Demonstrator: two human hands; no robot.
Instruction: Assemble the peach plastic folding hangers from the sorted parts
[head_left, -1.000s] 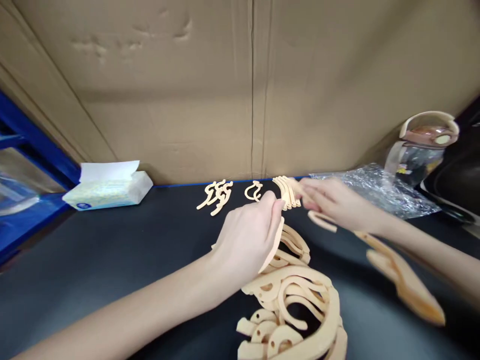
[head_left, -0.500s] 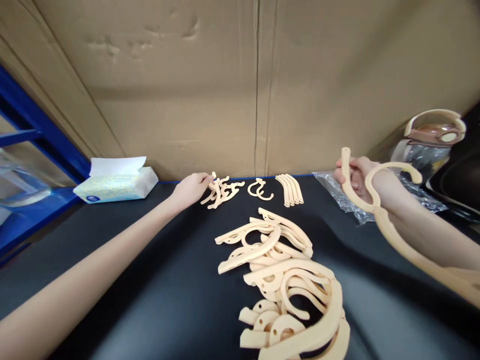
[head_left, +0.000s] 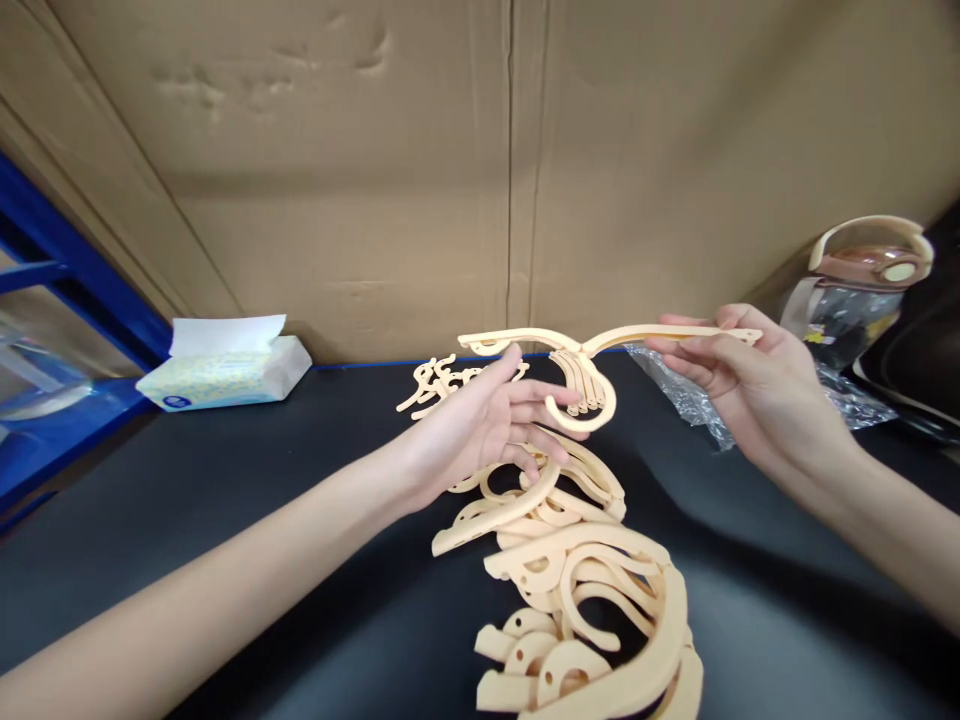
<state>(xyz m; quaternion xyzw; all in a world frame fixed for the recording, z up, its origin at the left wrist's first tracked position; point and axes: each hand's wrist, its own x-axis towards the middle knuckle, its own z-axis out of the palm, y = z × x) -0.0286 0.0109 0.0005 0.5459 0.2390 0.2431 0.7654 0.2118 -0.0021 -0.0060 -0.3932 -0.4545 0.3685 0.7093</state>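
Hanger pile (head_left: 664, 630) – btm cut off, pt hid. by L hand (head_left: 480, 430) | blue rack (head_left: 75, 285) – cut L

From my end, I see my left forearm (head_left: 247, 560) reaching in from the lower left, slanting up toward the middle. My left hand (head_left: 472, 430) is open at the end of it, the left thumb (head_left: 499, 372) raised and apart, the left fingers (head_left: 546, 392) spread, loosely bent and pointing right. My right forearm (head_left: 900, 515) comes in from the right edge, angled up and left. There my right hand (head_left: 765, 385) is closed in a light pinch, right thumb (head_left: 724, 348) and fingers directed left, a little higher than my left hand.
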